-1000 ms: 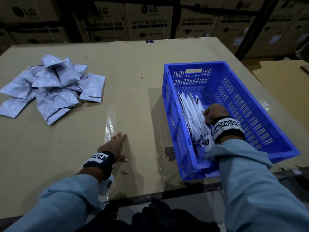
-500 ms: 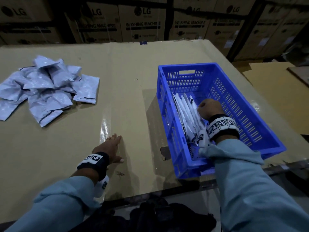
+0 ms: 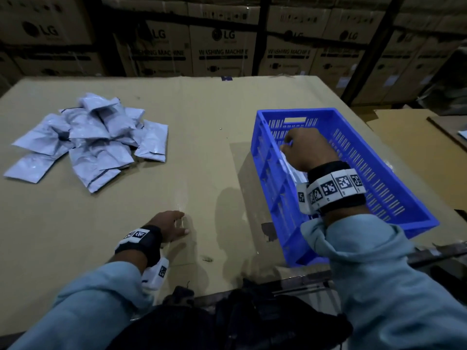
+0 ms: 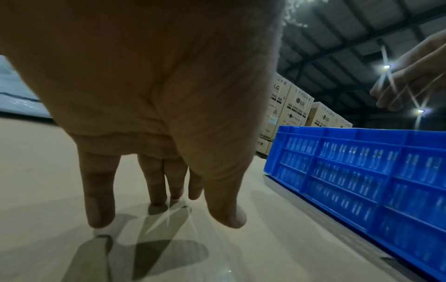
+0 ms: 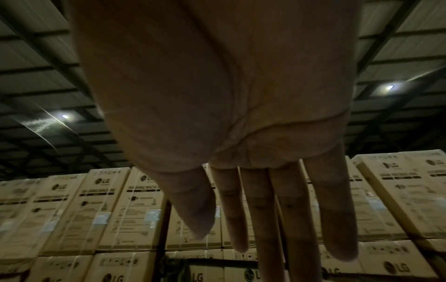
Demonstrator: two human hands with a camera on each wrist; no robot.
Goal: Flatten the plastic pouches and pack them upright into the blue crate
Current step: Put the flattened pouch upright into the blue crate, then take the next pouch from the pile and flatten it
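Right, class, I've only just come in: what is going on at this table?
A person is packing grey plastic pouches into a blue crate. Some pouches already stand on edge inside it. The right hand is raised above the crate, fingers straight and holding nothing. The left hand rests open on the cardboard-covered table. A loose pile of pouches lies on the far left, not yet packed.

pouches in crate: mostly hidden behind the right hand (only white slivers show)
blue crate: near right corner covered by the sleeve
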